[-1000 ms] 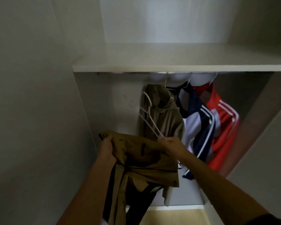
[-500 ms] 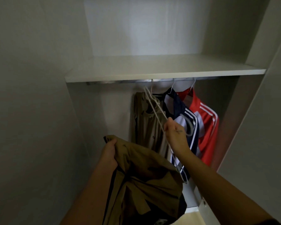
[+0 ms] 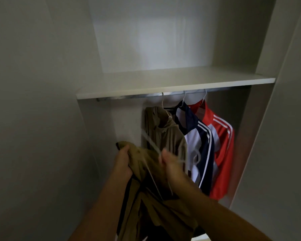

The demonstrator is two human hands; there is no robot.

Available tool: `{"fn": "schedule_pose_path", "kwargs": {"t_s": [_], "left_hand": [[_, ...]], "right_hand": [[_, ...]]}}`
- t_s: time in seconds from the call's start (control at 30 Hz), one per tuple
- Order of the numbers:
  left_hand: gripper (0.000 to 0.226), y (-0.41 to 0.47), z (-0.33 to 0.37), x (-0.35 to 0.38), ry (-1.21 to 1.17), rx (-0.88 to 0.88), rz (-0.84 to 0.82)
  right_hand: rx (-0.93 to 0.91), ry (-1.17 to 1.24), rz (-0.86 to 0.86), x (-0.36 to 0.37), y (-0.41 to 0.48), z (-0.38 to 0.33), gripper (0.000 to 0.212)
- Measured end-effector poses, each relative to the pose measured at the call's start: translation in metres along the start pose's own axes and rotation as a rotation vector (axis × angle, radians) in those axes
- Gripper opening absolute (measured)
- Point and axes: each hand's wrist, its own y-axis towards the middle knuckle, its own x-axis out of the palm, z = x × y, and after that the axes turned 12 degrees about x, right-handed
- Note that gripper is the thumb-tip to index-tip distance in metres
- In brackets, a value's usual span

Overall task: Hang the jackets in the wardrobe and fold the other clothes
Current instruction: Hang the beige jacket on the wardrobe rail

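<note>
Low before the wardrobe opening, the right hand (image 3: 170, 165) seems closed around a white hanger (image 3: 149, 142), though blur hides how its fingers lie. This hanger is thin and stiff, and its long axis runs slanted, from upper left down toward the person, across the top of the tan jacket (image 3: 156, 218). Just to the left, the left hand (image 3: 122, 161) grips the upper edge of that jacket, so the opening for the hanger lies between both hands, nearer to the right one. The cloth looks matte and heavy and hangs down in soft folds. Above and behind is the metal rail (image 3: 127, 97), under a smooth white shelf (image 3: 163, 80); it already carries a khaki hooded jacket (image 3: 163, 134), a navy and white jacket (image 3: 201, 136) and a red jacket (image 3: 222, 146), with free rail on their left.
</note>
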Motion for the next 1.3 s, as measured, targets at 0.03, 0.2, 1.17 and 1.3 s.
{"fn": "schedule_pose_path", "kwargs": {"t_s": [0.03, 0.2, 1.17, 1.3], "left_hand": [[0.047, 0.003, 0.009, -0.004, -0.031, 0.036, 0.026], [0.037, 0.012, 0.04, -0.037, -0.024, 0.132, 0.117], [0.025, -0.042, 0.019, -0.022, 1.379, 0.356, -0.683], [0.028, -0.025, 0.009, 0.006, 1.451, 0.676, -0.54]], "right_hand": [[0.065, -0.121, -0.01, -0.003, -0.002, 0.022, 0.043], [0.098, -0.236, -0.13, -0.045, -0.022, 0.064, 0.052], [-0.057, -0.716, -0.283, -0.056, -0.011, -0.047, 0.025], [-0.112, -0.721, -0.245, -0.061, 0.002, -0.064, 0.026]]}}
